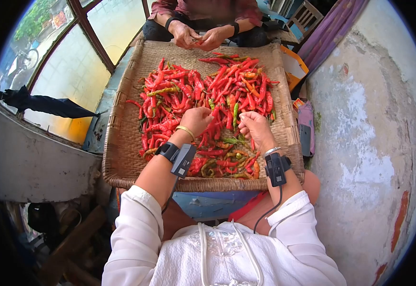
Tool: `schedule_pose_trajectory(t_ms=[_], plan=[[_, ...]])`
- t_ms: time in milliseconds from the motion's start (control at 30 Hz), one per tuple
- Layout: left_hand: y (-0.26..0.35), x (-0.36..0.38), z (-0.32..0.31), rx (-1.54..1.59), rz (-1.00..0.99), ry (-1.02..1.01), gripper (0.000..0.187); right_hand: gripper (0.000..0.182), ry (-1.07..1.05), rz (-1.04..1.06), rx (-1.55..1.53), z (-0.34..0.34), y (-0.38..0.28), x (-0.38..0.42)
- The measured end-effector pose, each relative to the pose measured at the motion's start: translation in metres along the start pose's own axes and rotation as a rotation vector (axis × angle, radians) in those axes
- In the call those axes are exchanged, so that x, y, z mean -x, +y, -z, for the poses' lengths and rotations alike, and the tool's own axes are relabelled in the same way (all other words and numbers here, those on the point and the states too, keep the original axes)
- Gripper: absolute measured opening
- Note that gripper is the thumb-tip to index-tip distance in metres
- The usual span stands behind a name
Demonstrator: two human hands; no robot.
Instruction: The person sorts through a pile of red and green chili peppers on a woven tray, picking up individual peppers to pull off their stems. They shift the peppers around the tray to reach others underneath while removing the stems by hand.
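Observation:
Over the middle of the pile of red chili peppers (174,93) my left hand (196,120) is closed, its fingertips around a red chili pepper (213,113). My right hand (257,129) is to the right with thumb and fingers pinched together; anything between them is too small to make out. Just left of those fingertips a green chili pepper (235,114) stands out among the red ones. Below both hands lies a smaller heap of red, orange and greenish peppers (224,162) with thin green stems (235,141). All of them rest in a wide woven basket tray (122,138).
Across the tray sits another person (203,14), whose two hands (198,38) meet above its far edge. A worn wall (360,119) rises on the right, beside a phone (305,138). Windows and a dark folded umbrella (55,105) are on the left.

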State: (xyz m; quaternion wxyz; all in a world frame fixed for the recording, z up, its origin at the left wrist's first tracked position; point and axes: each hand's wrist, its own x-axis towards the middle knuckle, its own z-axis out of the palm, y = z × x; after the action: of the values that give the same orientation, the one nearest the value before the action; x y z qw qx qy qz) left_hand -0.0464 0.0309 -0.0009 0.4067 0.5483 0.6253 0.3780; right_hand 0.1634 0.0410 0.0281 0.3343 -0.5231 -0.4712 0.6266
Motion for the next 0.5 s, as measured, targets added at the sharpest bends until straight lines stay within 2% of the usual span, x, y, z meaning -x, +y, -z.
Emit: schedule_pose_trajectory(t_ms=[67, 133, 200, 333, 433, 500], plan=[[-0.004, 0.002, -0.005, -0.664, -0.207, -0.164, 0.028, 0.015, 0.013, -0.003, 0.018, 0.000, 0.004, 0.000], [-0.010, 0.003, -0.009, -0.657, -0.176, -0.176, 0.030, 0.015, 0.018, -0.028, 0.105, -0.002, 0.006, -0.001], [-0.010, 0.004, -0.008, -0.762, -0.244, -0.218, 0.027, 0.015, 0.017, -0.019, 0.124, -0.004, 0.010, -0.002], [0.005, 0.012, -0.010, -0.842, -0.226, -0.322, 0.023, 0.018, -0.098, 0.003, 0.244, -0.012, 0.013, -0.001], [0.009, 0.017, -0.015, -0.457, -0.400, -0.318, 0.019, 0.024, -0.193, 0.051, 0.304, -0.017, 0.013, 0.002], [0.018, 0.020, -0.020, -0.434, -0.405, -0.326, 0.019, 0.022, -0.206, 0.044, 0.296, -0.019, 0.010, 0.005]])
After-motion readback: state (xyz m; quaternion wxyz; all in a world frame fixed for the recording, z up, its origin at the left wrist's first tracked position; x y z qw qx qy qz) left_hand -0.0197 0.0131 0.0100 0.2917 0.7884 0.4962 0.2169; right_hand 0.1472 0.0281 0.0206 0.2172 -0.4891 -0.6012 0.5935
